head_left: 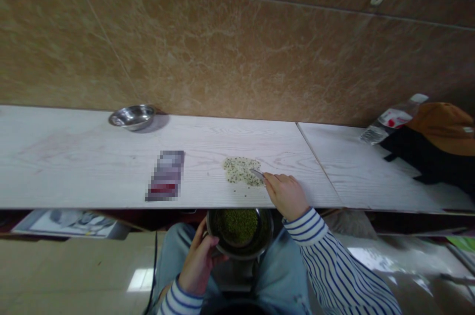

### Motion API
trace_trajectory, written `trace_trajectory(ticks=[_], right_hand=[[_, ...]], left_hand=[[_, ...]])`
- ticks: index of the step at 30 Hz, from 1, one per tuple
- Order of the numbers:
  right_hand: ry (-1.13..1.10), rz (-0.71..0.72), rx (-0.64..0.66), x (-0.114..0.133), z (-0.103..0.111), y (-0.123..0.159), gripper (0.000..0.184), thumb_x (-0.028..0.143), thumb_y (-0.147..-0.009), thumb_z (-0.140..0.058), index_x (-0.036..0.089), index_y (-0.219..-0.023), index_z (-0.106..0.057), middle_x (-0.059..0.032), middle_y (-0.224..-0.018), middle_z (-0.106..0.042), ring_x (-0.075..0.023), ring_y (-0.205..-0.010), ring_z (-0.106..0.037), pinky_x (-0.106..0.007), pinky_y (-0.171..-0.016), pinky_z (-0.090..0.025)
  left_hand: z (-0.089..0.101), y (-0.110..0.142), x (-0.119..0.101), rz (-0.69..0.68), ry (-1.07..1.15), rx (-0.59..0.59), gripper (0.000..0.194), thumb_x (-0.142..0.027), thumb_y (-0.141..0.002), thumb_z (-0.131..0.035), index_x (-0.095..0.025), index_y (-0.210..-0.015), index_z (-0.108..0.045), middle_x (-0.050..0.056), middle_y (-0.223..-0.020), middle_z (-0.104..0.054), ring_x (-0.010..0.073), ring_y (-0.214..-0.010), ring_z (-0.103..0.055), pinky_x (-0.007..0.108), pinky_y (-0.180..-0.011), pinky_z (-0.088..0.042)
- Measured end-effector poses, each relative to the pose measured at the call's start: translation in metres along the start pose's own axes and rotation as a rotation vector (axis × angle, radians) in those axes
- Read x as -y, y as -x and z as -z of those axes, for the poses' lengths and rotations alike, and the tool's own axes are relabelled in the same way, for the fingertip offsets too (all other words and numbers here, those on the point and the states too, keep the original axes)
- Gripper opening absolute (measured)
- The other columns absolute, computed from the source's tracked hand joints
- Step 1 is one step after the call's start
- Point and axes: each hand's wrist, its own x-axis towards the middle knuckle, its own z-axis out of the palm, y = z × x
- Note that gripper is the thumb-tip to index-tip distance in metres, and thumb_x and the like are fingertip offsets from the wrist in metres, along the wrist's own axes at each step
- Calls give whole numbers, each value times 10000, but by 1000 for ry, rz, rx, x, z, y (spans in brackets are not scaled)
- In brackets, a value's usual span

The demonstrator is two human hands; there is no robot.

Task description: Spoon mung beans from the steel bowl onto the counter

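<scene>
My left hand point(200, 258) grips the rim of a metal bowl point(270, 236), which sits over my lap just below the table's front edge. Green beans point(239, 226), looking like mung beans, lie inside it. On the white table point(208, 131), a patch of pale grains mixed with dark green beans point(242, 170) is spread out. My right hand point(287, 195) is closed on a small metal utensil, probably a spoon point(257, 174), whose tip touches the right side of the patch. A few loose beans lie in front of it.
An empty metal bowl point(132, 118) stands by the wall at left. Nearer lies a blurred-out phone-like object point(166, 175). At right are a plastic bottle point(395, 119), a brown cap point(443, 127) and black cloth. An open drawer point(74, 223) shows below the table.
</scene>
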Motion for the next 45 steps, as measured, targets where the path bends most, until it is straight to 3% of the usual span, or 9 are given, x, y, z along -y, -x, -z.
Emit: trace_trajectory(ticks=[31, 40, 45], right_hand=[[-94, 153, -42, 10, 0, 11, 244, 218, -939, -440, 198, -1117, -605, -35, -939, -706, -166, -870, -608, -297, -750, -327], [-182, 125, -167, -5, 5, 26, 219, 217, -927, -468, 176, -1064, -633, -41, -885, -707, -162, -812, -611, -291, -729, -352], [-257, 187, -136, -5, 4, 36, 213, 203, -932, -462, 182, -1055, -634, -37, -915, -704, -158, -840, -606, -289, -753, -354]], left_hand=[[-7, 7, 2, 32, 16, 36, 688, -140, -669, -582, -270, -1321, -406, 29, -957, -615, 158, -669, -593, 303, -503, -522], [-5, 4, 4, 25, 19, 59, 643, -148, -677, -579, -266, -1288, -418, 25, -975, -608, 157, -682, -588, 306, -504, -525], [-3, 3, 6, 38, 15, 52, 667, -142, -673, -573, -286, -1303, -405, 20, -987, -604, 154, -684, -589, 308, -511, -527]])
